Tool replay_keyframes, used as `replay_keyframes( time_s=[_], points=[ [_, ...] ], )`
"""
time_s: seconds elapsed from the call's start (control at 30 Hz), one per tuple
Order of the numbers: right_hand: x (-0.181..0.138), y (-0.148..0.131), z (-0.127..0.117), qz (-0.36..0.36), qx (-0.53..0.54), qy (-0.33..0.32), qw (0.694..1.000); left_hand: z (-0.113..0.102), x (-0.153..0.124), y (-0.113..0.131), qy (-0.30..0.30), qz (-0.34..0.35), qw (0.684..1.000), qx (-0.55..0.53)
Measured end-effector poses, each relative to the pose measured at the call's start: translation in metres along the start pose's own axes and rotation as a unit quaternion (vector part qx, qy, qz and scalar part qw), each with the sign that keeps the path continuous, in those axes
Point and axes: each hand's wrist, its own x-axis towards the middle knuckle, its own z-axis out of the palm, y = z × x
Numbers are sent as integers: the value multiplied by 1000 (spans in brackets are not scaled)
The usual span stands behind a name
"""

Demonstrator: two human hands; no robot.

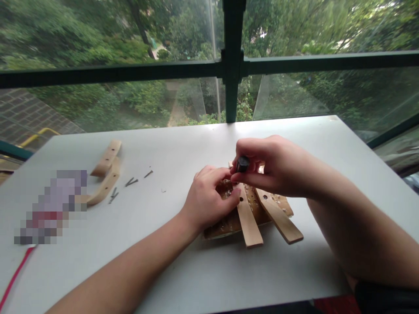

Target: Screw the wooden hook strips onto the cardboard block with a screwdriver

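Note:
My right hand (271,163) is wrapped round the black handle of a screwdriver (242,164), held upright over the work; its shaft and tip are hidden by the fingers. Beneath it lies a brown board (225,224) with small holes and pale bits on its surface. Across the board run a pale wooden slat (250,224) and, to its right, a second wooden slat (284,220) at an angle, each with a dark hole or screw. My left hand (209,196) is closed on the first slat, thumb on its face beside the hole, fingers near the screwdriver.
Two curved wooden pieces (106,185) with holes lie on the left of the white table (157,261). Several screws (132,182) are scattered beside them. A pixelated object (54,205) with a red cord (16,272) lies farther left. Green-framed windows (232,87) stand behind the table.

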Motion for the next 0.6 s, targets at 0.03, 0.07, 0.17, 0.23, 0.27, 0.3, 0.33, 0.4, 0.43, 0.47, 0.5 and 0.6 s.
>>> replay_keyframes(
  time_s=[0.03,0.07,0.17,0.23,0.27,0.3,0.33,0.4,0.43,0.47,0.5,0.6],
  points=[
    [1,0,4,3,-5,19,1000,0,0,-1,1,1,1000,-1],
    [3,1,7,5,-10,38,999,0,0,-1,1,3,1000,-1],
    [5,2,17,11,-18,74,997,0,-1,-2,-5,9,1000,9],
    [5,2,20,-6,3,71,997,0,0,-2,-6,13,1000,20],
    [5,2,20,-23,22,65,997,0,0,-2,-5,15,1000,26],
    [4,2,19,-41,42,57,997,0,0,-2,-4,18,999,31],
    [2,1,17,-59,61,44,995,0,0,-2,-4,20,999,33],
    [-1,0,10,-90,90,1,992,0,1,-1,-6,21,999,31],
    [-2,-1,6,-101,100,-28,989,0,1,-1,-9,20,999,28],
    [-3,-2,2,-108,104,-53,987,0,1,-1,-11,19,999,25],
    [-4,-3,-2,-110,103,-72,986,-1,1,-1,-12,18,1000,21],
    [-6,-3,-10,-96,77,-79,989,-1,1,-1,-14,20,1000,7]
  ],
)
